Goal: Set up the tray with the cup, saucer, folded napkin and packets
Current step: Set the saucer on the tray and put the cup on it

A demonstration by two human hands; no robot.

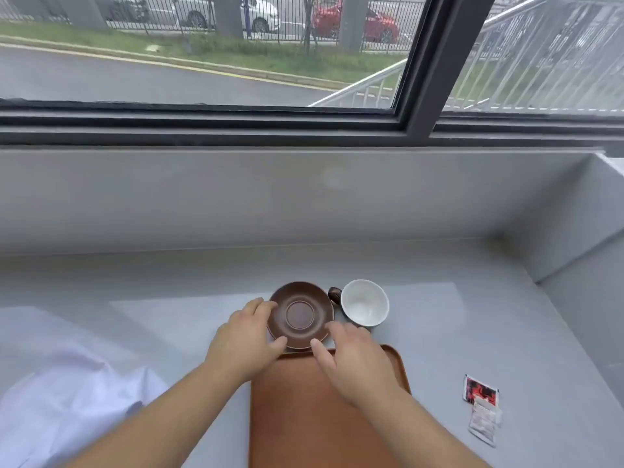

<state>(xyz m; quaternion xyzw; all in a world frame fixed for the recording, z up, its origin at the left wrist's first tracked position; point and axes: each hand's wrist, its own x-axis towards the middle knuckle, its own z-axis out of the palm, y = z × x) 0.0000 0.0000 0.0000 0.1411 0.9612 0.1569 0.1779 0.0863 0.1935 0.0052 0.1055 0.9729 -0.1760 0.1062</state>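
A brown saucer (300, 314) sits just beyond the far edge of the orange-brown tray (297, 410). My left hand (248, 337) grips the saucer's left rim, with the thumb at its near edge. My right hand (354, 359) holds the saucer's near right rim with fingers and thumb. To the right of the saucer stands a cup (364, 302), white inside with a dark brown handle that points toward the saucer. Two packets (482, 408), one red and black, one pale, lie on the counter right of the tray. A white napkin (67, 400) lies crumpled at the left.
Everything rests on a grey counter (472, 315) set in a window recess. A grey wall rises behind it and a step in the wall closes the right side. The window frame runs above.
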